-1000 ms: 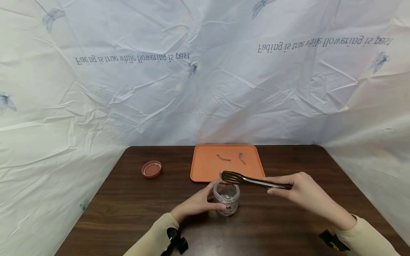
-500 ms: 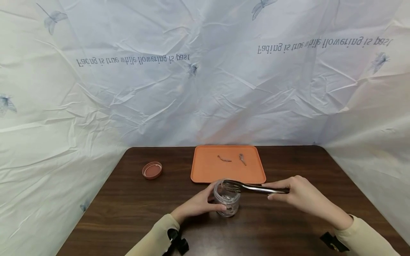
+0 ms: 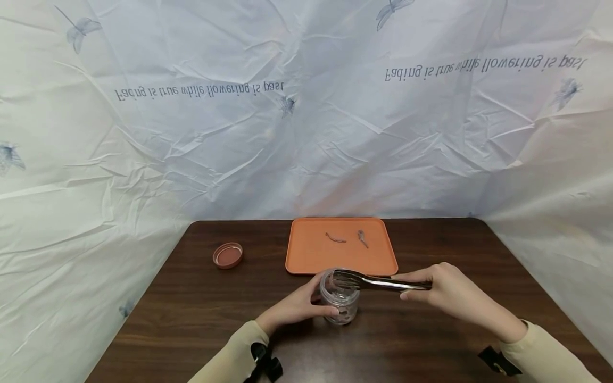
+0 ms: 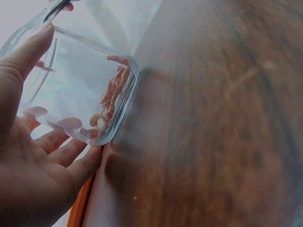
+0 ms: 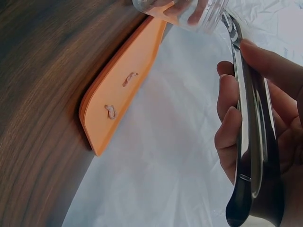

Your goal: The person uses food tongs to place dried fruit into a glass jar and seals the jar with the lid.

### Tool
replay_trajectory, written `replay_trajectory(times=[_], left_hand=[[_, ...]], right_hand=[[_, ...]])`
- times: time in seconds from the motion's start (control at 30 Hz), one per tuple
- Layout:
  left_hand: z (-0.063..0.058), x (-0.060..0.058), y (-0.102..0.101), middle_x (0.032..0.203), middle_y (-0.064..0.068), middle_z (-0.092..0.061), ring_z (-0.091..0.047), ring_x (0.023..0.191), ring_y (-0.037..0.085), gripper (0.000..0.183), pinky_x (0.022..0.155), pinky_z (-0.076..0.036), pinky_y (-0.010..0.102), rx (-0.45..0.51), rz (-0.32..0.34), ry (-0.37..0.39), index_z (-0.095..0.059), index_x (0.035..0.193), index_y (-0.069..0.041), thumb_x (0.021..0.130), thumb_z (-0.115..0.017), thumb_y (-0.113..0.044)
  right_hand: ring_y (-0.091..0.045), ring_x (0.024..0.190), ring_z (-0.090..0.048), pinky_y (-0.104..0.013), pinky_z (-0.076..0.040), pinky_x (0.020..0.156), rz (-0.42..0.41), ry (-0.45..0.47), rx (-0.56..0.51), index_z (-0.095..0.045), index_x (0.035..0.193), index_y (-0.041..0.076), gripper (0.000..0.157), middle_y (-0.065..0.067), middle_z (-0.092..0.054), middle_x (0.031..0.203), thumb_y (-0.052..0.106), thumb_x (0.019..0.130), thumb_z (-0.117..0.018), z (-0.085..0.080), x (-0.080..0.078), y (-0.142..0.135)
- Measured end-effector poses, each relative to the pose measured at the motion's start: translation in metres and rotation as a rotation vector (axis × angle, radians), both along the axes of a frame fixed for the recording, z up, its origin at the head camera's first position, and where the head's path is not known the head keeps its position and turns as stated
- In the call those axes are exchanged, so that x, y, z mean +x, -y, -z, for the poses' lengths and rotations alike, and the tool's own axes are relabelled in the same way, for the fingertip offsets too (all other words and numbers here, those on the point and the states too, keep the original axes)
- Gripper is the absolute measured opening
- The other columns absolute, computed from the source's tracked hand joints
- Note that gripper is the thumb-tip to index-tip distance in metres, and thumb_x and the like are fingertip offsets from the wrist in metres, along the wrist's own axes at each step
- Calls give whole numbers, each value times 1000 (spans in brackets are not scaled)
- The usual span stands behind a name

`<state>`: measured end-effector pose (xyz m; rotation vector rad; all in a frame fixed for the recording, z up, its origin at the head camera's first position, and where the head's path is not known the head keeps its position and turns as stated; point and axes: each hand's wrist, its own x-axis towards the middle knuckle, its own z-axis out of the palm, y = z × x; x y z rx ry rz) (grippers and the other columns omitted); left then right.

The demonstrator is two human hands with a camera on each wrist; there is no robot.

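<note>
My left hand grips a clear jar round its side, thumb on the near side and fingers behind. Thin pinkish-brown dried strips lie at the jar's bottom. In the left wrist view a small reddish piece shows near the mouth; whether the tongs pinch it I cannot tell. My right hand holds metal tongs level, their slotted heads at the jar's mouth. The right wrist view shows fingers and thumb squeezing the tongs' arms, which stand close together.
Behind the jar lies an orange tray with two small twisted strips on it. A reddish-brown lid rests on the dark wooden table at the left. White printed sheeting hangs at the back and sides.
The tongs have dropped from above the jar's far rim down to its mouth, and their heads have come close together. During the last half second almost nothing has moved.
</note>
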<state>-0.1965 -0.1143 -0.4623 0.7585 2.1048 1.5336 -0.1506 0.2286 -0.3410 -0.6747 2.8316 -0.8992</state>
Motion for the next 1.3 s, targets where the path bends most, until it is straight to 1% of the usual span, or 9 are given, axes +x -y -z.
replay_trajectory(times=[0.3, 0.37, 0.47, 0.53, 0.6, 0.7, 0.8, 1.03, 1.3], left_hand=[[0, 0, 0, 160, 1, -30, -43, 140, 17, 91, 108, -45, 28, -9, -8, 8, -19, 161, -33, 91, -78, -36], [0, 0, 0, 159, 2, -32, -44, 140, 18, 90, 108, -45, 28, -5, -10, 18, -20, 161, -32, 91, -78, -35], [0, 0, 0, 159, 2, -33, -43, 141, 19, 90, 107, -45, 28, -16, -16, 25, -20, 160, -33, 91, -77, -36], [0, 0, 1, 159, 1, -33, -41, 142, 20, 89, 108, -45, 28, -18, -16, 27, -21, 160, -33, 91, -77, -37], [0, 0, 1, 159, 1, -32, -39, 143, 20, 89, 108, -44, 28, -16, -11, 20, -20, 161, -31, 92, -76, -38], [0, 0, 1, 160, 2, -31, -38, 144, 22, 91, 109, -44, 29, -2, 1, 17, -20, 162, -27, 92, -76, -37], [-1, 0, 1, 159, 2, -31, -39, 143, 22, 92, 108, -44, 29, -2, 1, 14, -19, 162, -24, 91, -77, -38], [-2, 1, 1, 157, -1, -36, -39, 142, 19, 87, 108, -44, 27, -7, -7, 4, -23, 159, -33, 91, -77, -38], [-2, 1, 2, 154, -3, -40, -38, 143, 16, 84, 108, -44, 27, -10, -4, 5, -23, 157, -39, 91, -76, -39]], right_hand=[[-2, 47, -15, -18, -26, 45, 12, 5, 28, -72, 127, 28, 47, 19, -21, 52, 47, 84, -79, -1, 1, 1], [-2, 47, -14, -18, -27, 45, 16, 1, 24, -72, 127, 29, 48, 18, -24, 52, 49, 84, -79, -2, 1, 2], [-1, 48, -14, -19, -29, 45, 30, -25, -1, -71, 129, 30, 51, 19, -46, 59, 52, 84, -77, -4, -1, 3], [-2, 47, -16, -20, -29, 44, 50, -54, -13, -69, 131, 29, 53, 14, -51, 62, 53, 85, -76, -6, -5, 4], [-2, 46, -17, -21, -29, 42, 76, -97, -21, -67, 135, 29, 56, 12, -52, 62, 52, 86, -76, -9, -10, 4], [-3, 44, -20, -22, -29, 41, 113, -154, -35, -61, 142, 26, 61, 10, -36, 54, 49, 87, -76, -12, -19, 5], [-4, 44, -22, -24, -31, 41, 143, -208, -64, -56, 146, 26, 66, 10, -33, 54, 48, 87, -77, -16, -29, 6], [-7, 42, -25, -28, -35, 44, 169, -297, -98, -53, 149, 25, 70, -1, -51, 66, 48, 88, -77, -21, -56, 19], [-14, 45, -33, -32, -37, 49, 183, -266, -107, -52, 149, 23, 70, -7, -63, 81, 49, 89, -76, -7, -84, 33]])
